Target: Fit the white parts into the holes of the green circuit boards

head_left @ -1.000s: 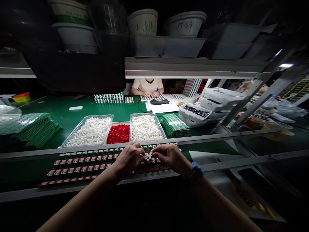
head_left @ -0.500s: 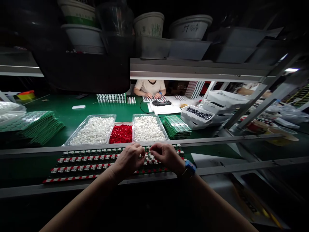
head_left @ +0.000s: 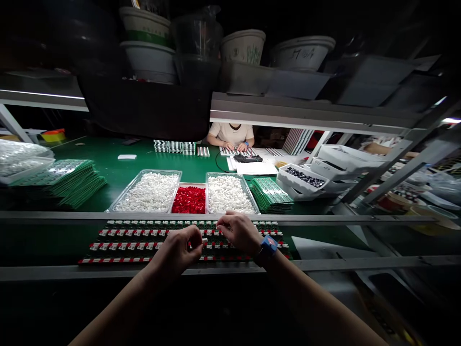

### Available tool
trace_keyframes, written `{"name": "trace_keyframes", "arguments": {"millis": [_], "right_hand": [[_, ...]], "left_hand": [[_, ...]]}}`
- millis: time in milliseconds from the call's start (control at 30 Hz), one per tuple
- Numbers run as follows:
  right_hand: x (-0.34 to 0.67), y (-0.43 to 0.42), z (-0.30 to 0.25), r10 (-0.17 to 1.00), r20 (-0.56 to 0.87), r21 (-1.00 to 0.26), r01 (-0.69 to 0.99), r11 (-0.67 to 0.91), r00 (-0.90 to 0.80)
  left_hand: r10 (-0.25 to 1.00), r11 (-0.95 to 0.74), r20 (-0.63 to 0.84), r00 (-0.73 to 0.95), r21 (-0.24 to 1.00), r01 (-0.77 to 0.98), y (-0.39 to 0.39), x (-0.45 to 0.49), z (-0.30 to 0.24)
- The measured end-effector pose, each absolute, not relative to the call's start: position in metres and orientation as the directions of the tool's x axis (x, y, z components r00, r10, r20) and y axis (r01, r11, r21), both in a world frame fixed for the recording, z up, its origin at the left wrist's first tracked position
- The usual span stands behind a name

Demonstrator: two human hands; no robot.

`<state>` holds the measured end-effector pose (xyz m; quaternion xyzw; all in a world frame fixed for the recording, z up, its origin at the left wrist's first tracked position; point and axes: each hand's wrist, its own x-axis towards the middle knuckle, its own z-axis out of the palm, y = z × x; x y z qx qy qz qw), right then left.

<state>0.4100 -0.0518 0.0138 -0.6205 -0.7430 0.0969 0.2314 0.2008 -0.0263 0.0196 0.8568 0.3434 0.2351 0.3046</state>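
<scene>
Rows of green circuit boards (head_left: 124,239) lie in front of me, fitted with small white and red plastic parts. My left hand (head_left: 178,247) is over the near rows, thumb and forefinger pinched on a small white plastic part (head_left: 204,240) that sticks out at their tips. Just to its right, my right hand (head_left: 237,233), with a blue watch (head_left: 269,244) on the wrist, hovers at the far rows. Its fingers are pressed together, and what they hold is too small to make out. Both hands cover part of the boards.
Behind a metal rail (head_left: 144,217) stand a left tray of white parts (head_left: 151,192), a box of red parts (head_left: 189,199) and a right tray of white parts (head_left: 228,192). Stacked green boards (head_left: 272,193) flank them. A co-worker (head_left: 232,134) sits opposite, beneath an overhead shelf (head_left: 306,113).
The view has swung slightly left. My left hand has drawn back toward me, a white part now showing at its fingertips. My right hand has shifted left over the boards.
</scene>
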Motion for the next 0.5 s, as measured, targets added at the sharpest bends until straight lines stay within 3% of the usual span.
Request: {"name": "trace_keyframes", "arguments": {"millis": [300,500], "right_hand": [[0.398,-0.048,0.023,0.987,0.089,-0.326,0.932,0.159,-0.137],[0.401,-0.050,0.023,0.979,0.154,-0.406,0.895,0.187,-0.135]], "left_hand": [[0.760,-0.565,0.241,0.604,0.704,0.430,-0.038,0.183,0.012],[0.790,-0.532,0.235,0.566,0.723,0.441,-0.044,0.182,0.016]]}}
